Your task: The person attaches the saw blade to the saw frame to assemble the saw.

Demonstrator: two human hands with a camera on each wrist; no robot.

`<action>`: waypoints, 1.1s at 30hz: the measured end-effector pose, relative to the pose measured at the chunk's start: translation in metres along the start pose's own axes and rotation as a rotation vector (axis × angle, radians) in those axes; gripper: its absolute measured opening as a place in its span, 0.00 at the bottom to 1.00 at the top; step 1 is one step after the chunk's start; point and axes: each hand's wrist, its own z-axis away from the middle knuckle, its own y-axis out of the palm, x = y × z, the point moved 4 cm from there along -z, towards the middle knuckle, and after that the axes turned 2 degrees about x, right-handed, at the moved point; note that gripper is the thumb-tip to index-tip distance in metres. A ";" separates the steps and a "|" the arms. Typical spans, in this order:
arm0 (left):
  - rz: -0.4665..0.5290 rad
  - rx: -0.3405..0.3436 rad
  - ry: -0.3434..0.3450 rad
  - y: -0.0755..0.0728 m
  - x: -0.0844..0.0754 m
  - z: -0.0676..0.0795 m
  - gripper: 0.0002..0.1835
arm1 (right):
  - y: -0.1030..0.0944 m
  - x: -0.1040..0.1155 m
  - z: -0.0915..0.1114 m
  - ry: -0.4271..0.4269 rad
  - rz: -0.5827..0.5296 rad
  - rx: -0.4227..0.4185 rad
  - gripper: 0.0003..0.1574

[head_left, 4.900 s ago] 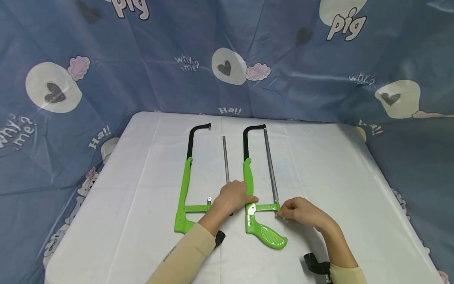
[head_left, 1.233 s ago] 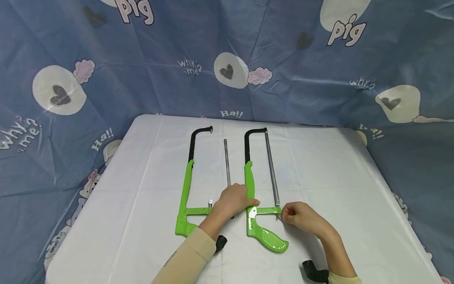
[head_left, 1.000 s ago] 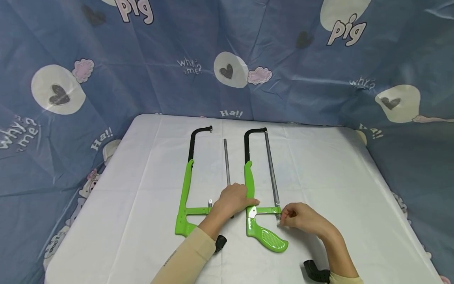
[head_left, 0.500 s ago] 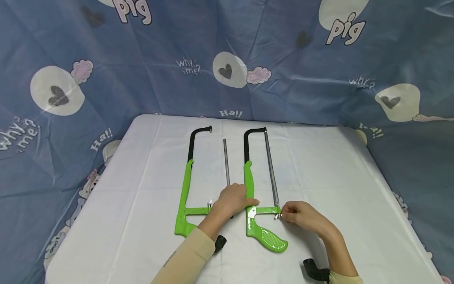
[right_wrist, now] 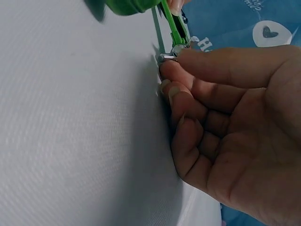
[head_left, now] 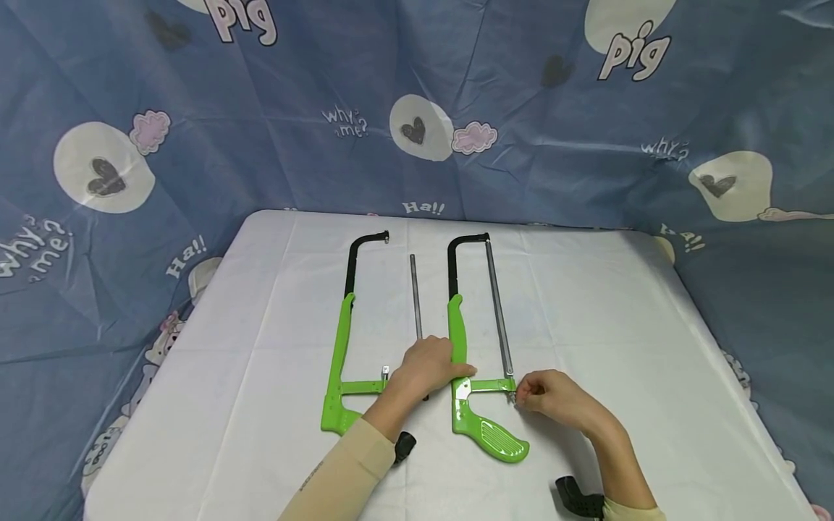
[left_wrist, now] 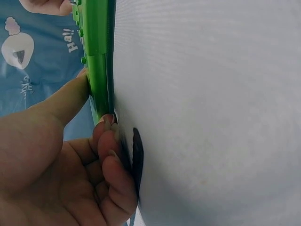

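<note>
Two green hacksaws with black front arms lie side by side on a white-covered table. My left hand (head_left: 426, 365) grips the frame of the right hacksaw (head_left: 458, 329), its thumb over the green part and its fingers at the near side. A grey blade (head_left: 498, 307) spans this saw from the black arm to the green crossbar. Below the crossbar's end, my right hand (head_left: 554, 398) pinches a small silver wing nut (head_left: 512, 397); thumb and index finger are on the wing nut (right_wrist: 167, 57) in the right wrist view too.
The left hacksaw (head_left: 340, 340) has no blade fitted, and my left forearm hides its handle. Between the saws lies a loose grey blade (head_left: 415, 297), partly covered by my left hand. A blue patterned cloth (head_left: 293, 159) hangs behind the white table (head_left: 619, 311).
The wing nut's wings have turned to different angles across the frames, with small shifts of my right fingers. My left hand has stayed on the frame.
</note>
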 end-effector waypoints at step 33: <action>0.004 -0.015 0.029 -0.001 -0.002 0.000 0.25 | 0.003 0.002 -0.002 0.016 0.070 -0.075 0.02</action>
